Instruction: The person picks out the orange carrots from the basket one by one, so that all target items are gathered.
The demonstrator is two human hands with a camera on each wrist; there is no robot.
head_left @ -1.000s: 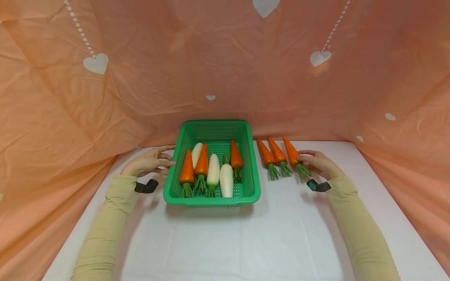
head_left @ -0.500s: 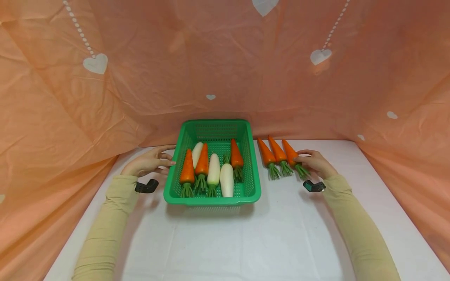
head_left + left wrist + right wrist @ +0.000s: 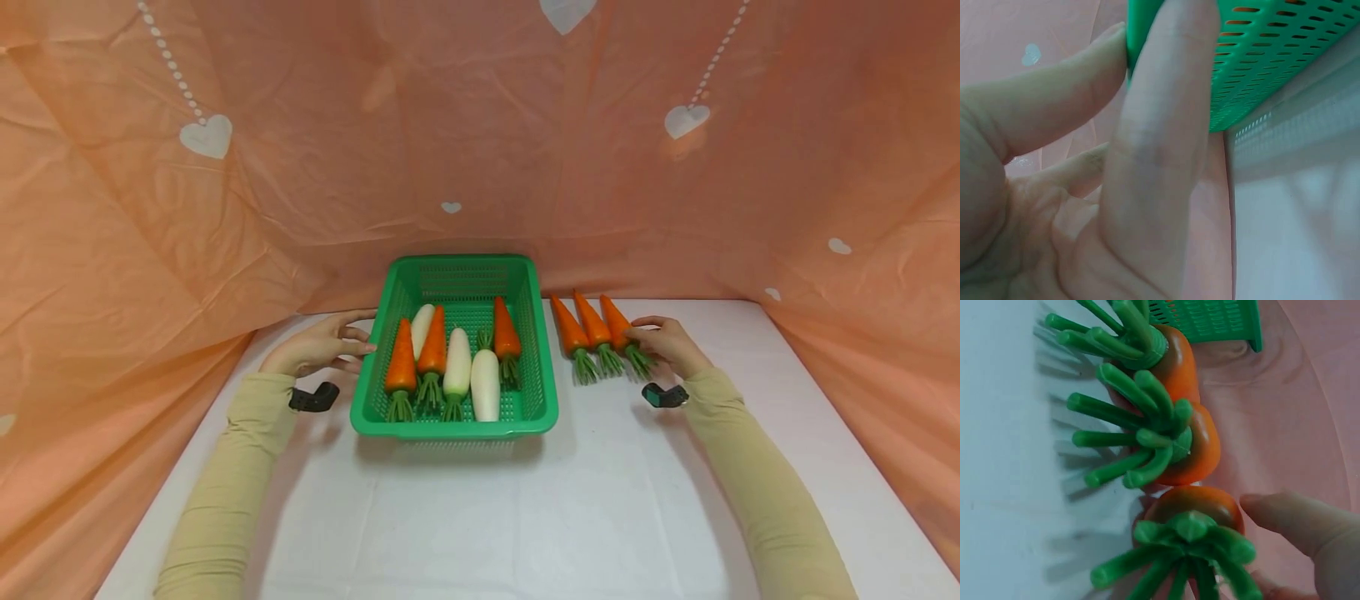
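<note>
Head view shows the left hand with relaxed fingers touching the left side of the green basket. The right hand, its fingers loosely extended, touches the rightmost carrot, whose leafy end lies close against the middle carrot. Beyond that, the third carrot lies nearest the basket on the white bench. Inside the basket are carrots and white radishes.
</note>
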